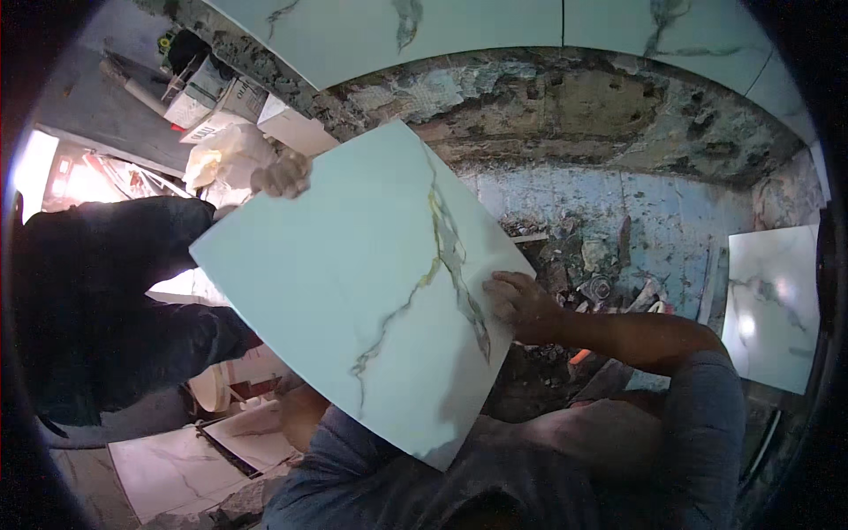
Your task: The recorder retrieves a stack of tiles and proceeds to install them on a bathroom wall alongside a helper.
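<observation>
A large pale marble-look tile [353, 265] with grey and gold veins is held up tilted in front of me. My left hand [283, 175] grips its upper left edge with fingers curled over it; most of that forearm is hidden behind the tile. At the right edge, my right hand [517, 305] has its fingers on the glossy face, and its thumb is out of sight. The tile touches neither wall nor floor that I can see, though its lower corner comes close to my body.
A person in dark trousers [106, 291] stands at the left. Cartons [234, 102] and a plastic bag [225, 159] lie behind. Above, tiles [495, 22] border a rough, bare wall strip [583, 115]. Rubble [574, 256] covers the floor; other tiles lie right [773, 305] and lower left [168, 468].
</observation>
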The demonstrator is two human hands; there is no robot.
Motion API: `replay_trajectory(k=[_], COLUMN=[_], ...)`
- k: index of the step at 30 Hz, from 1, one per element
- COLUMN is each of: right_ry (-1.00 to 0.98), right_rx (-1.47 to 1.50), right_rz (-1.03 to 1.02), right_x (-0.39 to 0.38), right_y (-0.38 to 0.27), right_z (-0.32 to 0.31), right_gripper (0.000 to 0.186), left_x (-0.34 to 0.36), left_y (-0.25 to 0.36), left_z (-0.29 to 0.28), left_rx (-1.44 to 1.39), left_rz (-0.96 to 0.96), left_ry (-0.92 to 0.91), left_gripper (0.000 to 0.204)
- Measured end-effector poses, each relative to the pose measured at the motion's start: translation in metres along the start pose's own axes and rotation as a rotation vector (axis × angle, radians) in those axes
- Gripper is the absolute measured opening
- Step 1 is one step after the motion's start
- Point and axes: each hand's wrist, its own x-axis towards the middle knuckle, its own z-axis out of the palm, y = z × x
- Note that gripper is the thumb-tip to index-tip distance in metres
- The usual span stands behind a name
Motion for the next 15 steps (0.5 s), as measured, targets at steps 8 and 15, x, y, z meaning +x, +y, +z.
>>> replay_trajectory(k=[8, 15], right_ry=[-0.198, -0.263], right_rx=[-0.299, 0.176], right_rz=[0.005, 0.563], right_x=[-0.022, -0.027], right_y=[0.000, 0.003], right_z=[-0.034, -0.055], right_gripper=[0.031, 0.034], left_x=[0.121, 0.113], left_y=[-0.030, 0.025], left_z=[-0.006, 0.043], left_rx=[0.639, 0.832], left_rz=[-0.009, -0.174], left_ry=[0.023, 0.153], left_gripper=[0.053, 0.073])
